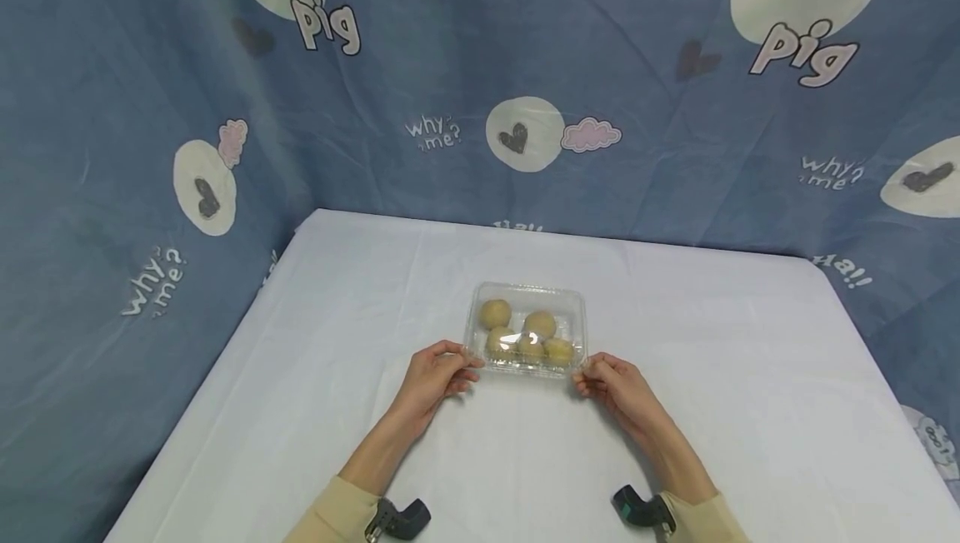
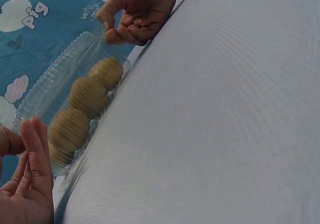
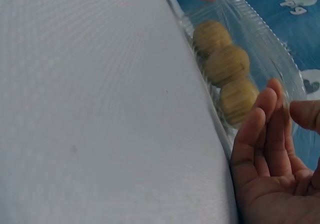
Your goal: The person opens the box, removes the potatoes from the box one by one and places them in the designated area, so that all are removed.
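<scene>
A clear plastic clamshell box (image 1: 573, 316) with its lid down stands near the middle of the white table. Inside lie several round, tan-yellow balls (image 1: 540, 324), whose kind does not show. My left hand (image 1: 433, 376) pinches the near left corner of the rim between thumb and fingers. At the near right corner, my right hand (image 1: 617, 389) pinches the rim the same way. The left wrist view shows the balls (image 2: 89, 95) in a row behind the ribbed wall. In the right wrist view, fingers of the right hand (image 3: 272, 184) overlap the box's end.
A white cloth covers the table (image 1: 735, 360). Behind it and on the left hangs a blue printed curtain (image 1: 420, 43). Each forearm has a black wrist device, one on the left (image 1: 405, 520) and one on the right (image 1: 637, 508).
</scene>
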`<action>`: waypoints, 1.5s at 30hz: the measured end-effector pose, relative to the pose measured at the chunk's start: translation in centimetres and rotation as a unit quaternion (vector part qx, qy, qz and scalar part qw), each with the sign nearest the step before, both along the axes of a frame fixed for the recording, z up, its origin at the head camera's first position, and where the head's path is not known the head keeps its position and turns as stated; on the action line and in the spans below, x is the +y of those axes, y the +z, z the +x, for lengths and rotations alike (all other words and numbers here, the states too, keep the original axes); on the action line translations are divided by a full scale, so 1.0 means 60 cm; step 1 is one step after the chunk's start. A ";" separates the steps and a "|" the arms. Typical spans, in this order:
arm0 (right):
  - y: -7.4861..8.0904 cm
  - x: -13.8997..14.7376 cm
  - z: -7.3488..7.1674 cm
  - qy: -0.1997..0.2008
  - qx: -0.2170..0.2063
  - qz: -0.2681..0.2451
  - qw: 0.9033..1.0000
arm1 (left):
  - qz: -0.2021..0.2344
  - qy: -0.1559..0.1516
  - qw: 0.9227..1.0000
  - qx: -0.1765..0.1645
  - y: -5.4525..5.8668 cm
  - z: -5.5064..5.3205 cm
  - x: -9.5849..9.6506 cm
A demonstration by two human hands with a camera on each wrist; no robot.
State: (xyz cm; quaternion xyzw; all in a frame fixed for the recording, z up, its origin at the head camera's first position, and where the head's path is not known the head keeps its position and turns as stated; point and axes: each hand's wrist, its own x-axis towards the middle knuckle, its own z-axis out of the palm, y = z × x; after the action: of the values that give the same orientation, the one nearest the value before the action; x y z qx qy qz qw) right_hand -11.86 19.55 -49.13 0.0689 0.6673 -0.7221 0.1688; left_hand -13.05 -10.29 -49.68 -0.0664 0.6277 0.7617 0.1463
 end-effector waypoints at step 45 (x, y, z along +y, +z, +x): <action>0.026 0.019 0.030 -0.012 0.204 0.240 0.949 | -0.006 -0.017 1.000 -0.013 0.006 -0.007 -0.010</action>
State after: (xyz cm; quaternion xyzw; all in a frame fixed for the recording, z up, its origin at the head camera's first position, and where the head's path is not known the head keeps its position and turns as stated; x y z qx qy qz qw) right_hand -10.05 20.72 -47.55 -0.0338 0.8403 -0.5411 -0.0014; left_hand -13.45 -10.92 -49.33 -0.0669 0.6314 0.7543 0.1670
